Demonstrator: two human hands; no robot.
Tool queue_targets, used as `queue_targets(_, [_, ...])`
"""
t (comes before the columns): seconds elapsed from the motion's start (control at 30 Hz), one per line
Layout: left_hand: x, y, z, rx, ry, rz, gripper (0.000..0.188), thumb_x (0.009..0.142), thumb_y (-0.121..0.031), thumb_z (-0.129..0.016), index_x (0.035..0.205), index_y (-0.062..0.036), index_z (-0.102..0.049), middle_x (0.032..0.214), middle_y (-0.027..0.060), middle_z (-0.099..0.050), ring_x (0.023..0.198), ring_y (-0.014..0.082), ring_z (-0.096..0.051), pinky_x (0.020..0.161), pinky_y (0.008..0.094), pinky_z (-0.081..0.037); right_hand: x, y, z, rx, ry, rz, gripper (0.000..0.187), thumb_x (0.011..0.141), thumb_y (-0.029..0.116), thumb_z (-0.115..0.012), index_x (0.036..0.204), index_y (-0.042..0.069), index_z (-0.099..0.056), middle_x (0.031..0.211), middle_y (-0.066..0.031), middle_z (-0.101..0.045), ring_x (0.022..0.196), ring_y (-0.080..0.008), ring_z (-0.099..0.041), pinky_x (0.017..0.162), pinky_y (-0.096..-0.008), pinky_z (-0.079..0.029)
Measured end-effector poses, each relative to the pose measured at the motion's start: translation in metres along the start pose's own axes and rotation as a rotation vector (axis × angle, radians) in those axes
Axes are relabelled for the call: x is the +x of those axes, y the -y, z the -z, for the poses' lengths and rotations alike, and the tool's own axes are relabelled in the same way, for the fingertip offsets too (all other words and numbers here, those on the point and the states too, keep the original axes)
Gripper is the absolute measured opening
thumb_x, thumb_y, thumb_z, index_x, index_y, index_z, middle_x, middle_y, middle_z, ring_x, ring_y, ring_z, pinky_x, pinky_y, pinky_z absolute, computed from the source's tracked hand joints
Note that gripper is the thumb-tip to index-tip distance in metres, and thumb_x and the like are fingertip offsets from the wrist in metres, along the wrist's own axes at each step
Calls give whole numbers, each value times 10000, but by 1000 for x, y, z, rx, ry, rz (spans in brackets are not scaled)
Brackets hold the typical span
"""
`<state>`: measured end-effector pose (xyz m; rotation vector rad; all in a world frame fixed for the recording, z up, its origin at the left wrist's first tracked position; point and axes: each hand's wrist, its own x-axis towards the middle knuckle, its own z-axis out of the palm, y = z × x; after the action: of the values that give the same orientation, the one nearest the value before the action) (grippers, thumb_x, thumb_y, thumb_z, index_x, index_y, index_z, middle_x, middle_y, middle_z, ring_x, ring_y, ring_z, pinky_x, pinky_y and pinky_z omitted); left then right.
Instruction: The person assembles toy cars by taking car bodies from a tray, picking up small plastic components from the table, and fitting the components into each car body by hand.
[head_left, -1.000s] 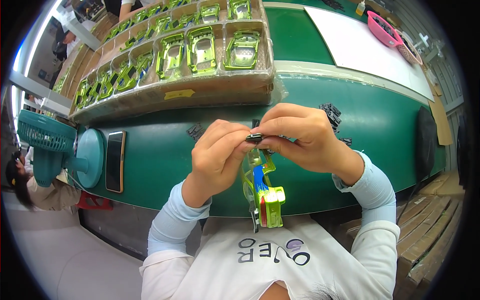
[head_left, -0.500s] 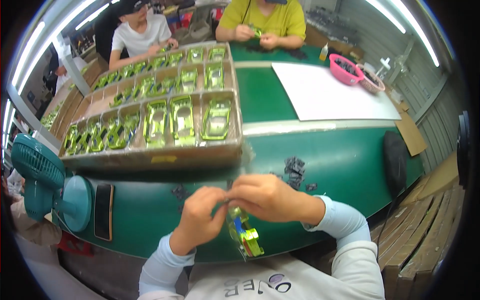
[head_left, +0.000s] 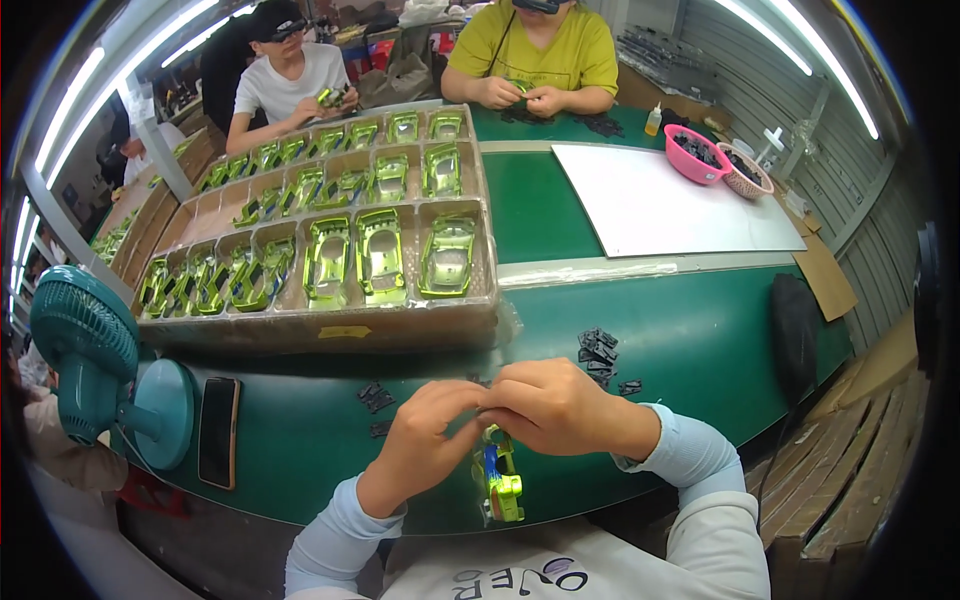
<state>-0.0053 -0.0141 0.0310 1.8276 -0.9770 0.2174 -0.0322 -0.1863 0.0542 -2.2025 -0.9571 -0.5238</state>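
Observation:
A shiny green toy car body [head_left: 503, 486] with a blue patch hangs below my joined fingers, close to the table's near edge. My left hand [head_left: 425, 440] is closed in a pinch at its upper end, thumb against the side. From the other side my right hand [head_left: 560, 408] is closed over the same end, its fingertips meeting the left ones. Whatever small part may sit between the fingertips is hidden. Small black plastic parts [head_left: 598, 352] lie in a pile beyond my right hand, and a few more black pieces [head_left: 376, 397] lie beside my left hand.
A divided box [head_left: 400, 335] of green car bodies stands at the back left. Left are a teal fan [head_left: 165, 415] and a phone [head_left: 218, 432]. A white board [head_left: 680, 215], a pink basket [head_left: 697, 158] and a black pouch [head_left: 793, 335] are right. Two people work across the table.
Both hands have shifted slightly right and down in the picture with the car body, still pinched together. The person in white now holds a green piece higher. The whole view has tilted a little.

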Motion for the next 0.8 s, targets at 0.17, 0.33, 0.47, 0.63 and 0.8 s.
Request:
queue_targets(0.17, [1, -1, 6, 40, 136, -52, 193, 658, 14, -590, 849, -14, -590, 775, 138, -595, 735, 314, -576, 679, 365, -457, 3, 12, -1, -86, 24, -8, 156, 669, 59, -593, 700, 31, -443, 659, -91, -468, 585, -252, -518, 490, -333, -424])
queue_targets(0.33, [2, -7, 2, 25, 136, -49, 215, 637, 32, -576, 846, -16, -586, 768, 153, -586, 734, 315, -574, 665, 366, -462, 1, 16, -2, -61, -4, -75, 176, 626, 28, -647, 694, 16, -485, 667, -107, -504, 561, -272, -517, 448, -338, -415])
queue_targets(0.47, [5, -1, -2, -33, -100, -15, 233, 667, 51, -612, 895, 8, -597, 850, 166, -605, 787, 301, -601, 695, 323, -473, 10, -11, 7, 226, -56, -185, 237, 681, 152, -688, 821, 20, -550, 792, -101, -538, 760, -238, -529, 684, -312, -421])
queue_targets(0.63, [13, 7, 0, -202, -352, -181, 188, 684, 81, -607, 868, 46, -590, 900, 173, -615, 839, 251, -614, 737, 295, -481, 15, -22, -5, 996, -117, -623, 361, 803, 227, -598, 1047, -21, -502, 935, -85, -563, 817, -137, -554, 727, -254, -457])
queue_targets(0.8, [11, 17, 3, -56, -303, -227, 167, 677, 66, -622, 837, 41, -580, 845, 150, -613, 789, 249, -613, 663, 288, -494, 8, -20, -11, 1116, -88, -782, 260, 824, 164, -566, 995, -24, -509, 775, -66, -582, 587, -98, -554, 519, -216, -478])
